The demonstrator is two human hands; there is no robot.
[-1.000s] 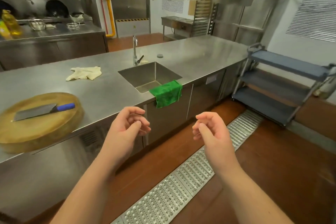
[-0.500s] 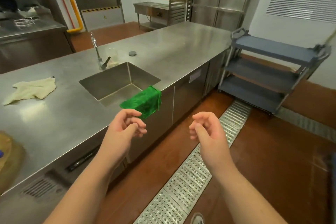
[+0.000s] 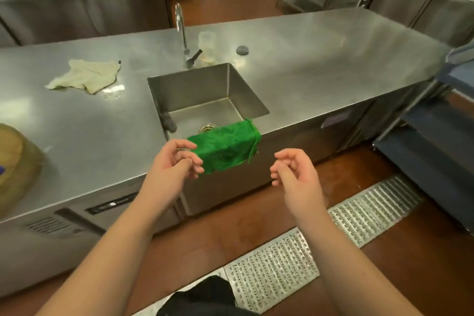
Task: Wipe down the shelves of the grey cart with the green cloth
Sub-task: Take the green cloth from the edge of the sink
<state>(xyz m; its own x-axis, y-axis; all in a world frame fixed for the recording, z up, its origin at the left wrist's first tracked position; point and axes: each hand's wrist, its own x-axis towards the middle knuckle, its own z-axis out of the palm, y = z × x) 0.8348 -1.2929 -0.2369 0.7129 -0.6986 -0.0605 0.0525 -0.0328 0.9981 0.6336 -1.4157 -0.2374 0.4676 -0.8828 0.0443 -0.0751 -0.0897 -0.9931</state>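
Hands loosely curled, both empty: left hand (image 3: 177, 161) just beside green cloth (image 3: 225, 149) on sink (image 3: 246, 90) edge, right hand (image 3: 295, 174) apart

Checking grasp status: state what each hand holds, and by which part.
Nothing held. Left hand and right hand hover loosely curled; green cloth hangs untouched.

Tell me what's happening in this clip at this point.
A person stands at a steel counter with both hands raised and empty, fingers loosely curled. The left hand is right beside the green cloth, which hangs over the sink's front edge, not yet gripped. The right hand hovers apart. The grey cart waits at the right, untouched.
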